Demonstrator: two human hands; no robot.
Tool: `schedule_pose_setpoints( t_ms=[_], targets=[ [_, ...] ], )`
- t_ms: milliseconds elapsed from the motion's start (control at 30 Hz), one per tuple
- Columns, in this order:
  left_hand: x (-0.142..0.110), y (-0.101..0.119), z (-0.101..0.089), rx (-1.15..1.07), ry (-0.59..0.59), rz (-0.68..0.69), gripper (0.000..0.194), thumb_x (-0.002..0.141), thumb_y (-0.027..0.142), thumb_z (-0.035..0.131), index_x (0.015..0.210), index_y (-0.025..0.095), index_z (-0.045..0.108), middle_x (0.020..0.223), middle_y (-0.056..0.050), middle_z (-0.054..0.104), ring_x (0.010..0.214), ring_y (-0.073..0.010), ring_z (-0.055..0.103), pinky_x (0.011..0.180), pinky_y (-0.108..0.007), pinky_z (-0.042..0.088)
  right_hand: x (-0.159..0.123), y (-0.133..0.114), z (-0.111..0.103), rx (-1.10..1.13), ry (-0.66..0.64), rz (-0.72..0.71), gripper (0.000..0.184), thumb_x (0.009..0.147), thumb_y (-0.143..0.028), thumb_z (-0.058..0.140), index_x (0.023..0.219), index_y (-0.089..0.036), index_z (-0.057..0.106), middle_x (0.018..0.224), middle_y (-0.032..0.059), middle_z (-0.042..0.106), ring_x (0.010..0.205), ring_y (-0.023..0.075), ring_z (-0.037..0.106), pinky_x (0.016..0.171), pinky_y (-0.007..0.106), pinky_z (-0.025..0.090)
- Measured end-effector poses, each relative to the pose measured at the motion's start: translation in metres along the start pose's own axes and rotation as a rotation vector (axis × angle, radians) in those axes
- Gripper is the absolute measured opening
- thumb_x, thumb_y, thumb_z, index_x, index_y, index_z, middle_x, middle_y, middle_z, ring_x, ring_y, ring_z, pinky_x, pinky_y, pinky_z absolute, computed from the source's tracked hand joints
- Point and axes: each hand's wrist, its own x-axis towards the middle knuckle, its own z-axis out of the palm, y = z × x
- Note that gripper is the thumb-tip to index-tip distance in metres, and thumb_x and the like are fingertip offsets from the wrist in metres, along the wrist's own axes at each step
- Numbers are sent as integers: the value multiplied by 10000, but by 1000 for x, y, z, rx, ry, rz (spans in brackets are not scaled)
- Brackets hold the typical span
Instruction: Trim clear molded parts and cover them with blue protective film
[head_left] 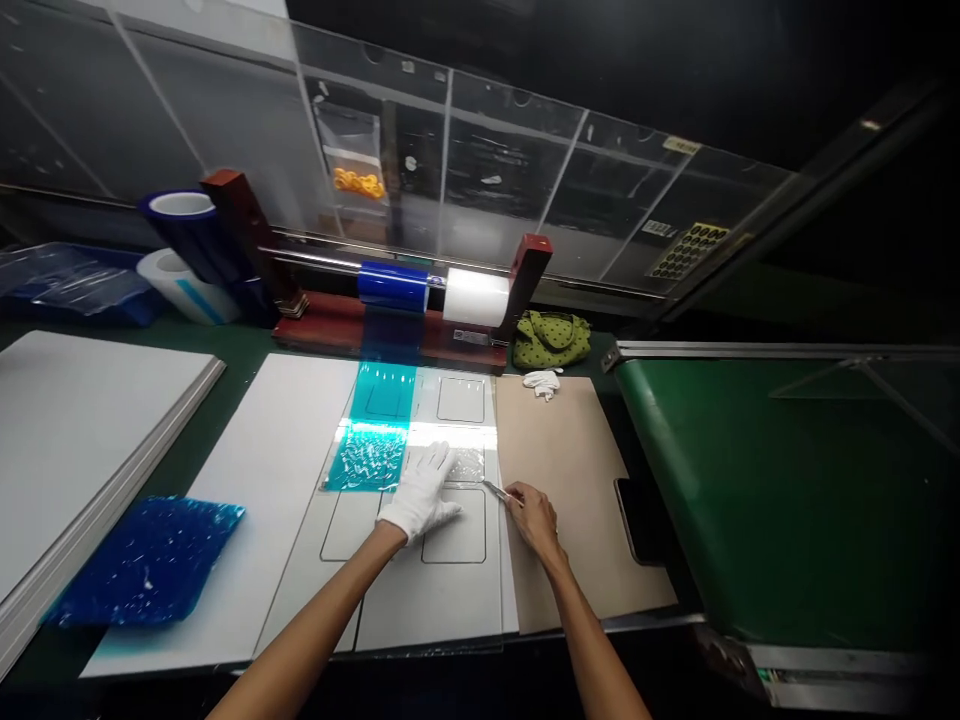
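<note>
My left hand [421, 492], in a white glove, lies flat with fingers spread on a piece of transparent film [466, 465] on a white board [457, 600] marked with rounded rectangular outlines. My right hand [537, 520] is bare and pinches a slim metal tool [501, 492], possibly a craft knife, whose tip points at the film's edge. A crinkled teal film sheet [366, 457] lies just left of my gloved fingers. A brown cardboard sheet [566, 500] lies under and beyond my right hand.
A film roll rack [300, 310] holds blue [393, 287] and transparent [476, 297] rolls at the back. A blue film sheet [146, 560] lies on a white board stack [75, 450]. A spare glove [541, 382], green pouch [551, 340], phone [637, 520] and green conveyor belt [780, 500] lie right.
</note>
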Motion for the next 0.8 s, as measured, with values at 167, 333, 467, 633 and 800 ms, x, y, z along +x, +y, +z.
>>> schedule_pose_setpoints(
  t_ms=[167, 333, 467, 633, 800],
  targets=[
    [23, -5, 9, 39, -55, 61, 896, 501, 257, 828, 1312, 135, 465, 1432, -167, 374, 1359, -380, 202, 1137, -451, 46, 11, 1, 0, 158, -81, -52, 193, 766, -293, 516, 830, -232, 687, 828, 15, 699, 782, 192, 627, 636, 259, 415],
    [30, -9, 6, -3, -30, 53, 423, 773, 234, 604, 1195, 227, 577, 1349, -88, 499, 1331, -293, 315, 1142, -450, 137, 9, 15, -11, 278, -135, -73, 230, 756, -326, 510, 837, -199, 684, 797, 20, 693, 708, 175, 620, 628, 255, 443],
    [9, -3, 10, -13, -35, 73, 410, 793, 138, 518, 1181, 239, 599, 1325, -67, 529, 1297, -279, 381, 1135, -461, 194, 0, 42, -22, 280, -46, 8, 258, 755, -300, 477, 911, -194, 653, 881, 51, 694, 784, 201, 640, 700, 294, 471],
    [-60, 14, 29, 19, -73, 117, 562, 759, 6, 425, 1226, 277, 580, 1304, -60, 547, 1250, -276, 452, 1103, -491, 287, -22, 78, -27, 191, 142, 67, 345, 763, -275, 454, 1056, -167, 602, 1067, 105, 653, 949, 229, 630, 831, 338, 474],
    [-141, -7, 63, 131, -144, 223, 712, 785, 7, 424, 1376, 395, 346, 1358, -27, 485, 1235, -275, 471, 1047, -481, 395, -46, 78, -30, 135, 206, 55, 334, 783, -275, 440, 1063, -191, 601, 1057, 87, 649, 960, 224, 626, 830, 338, 483]
  ],
)
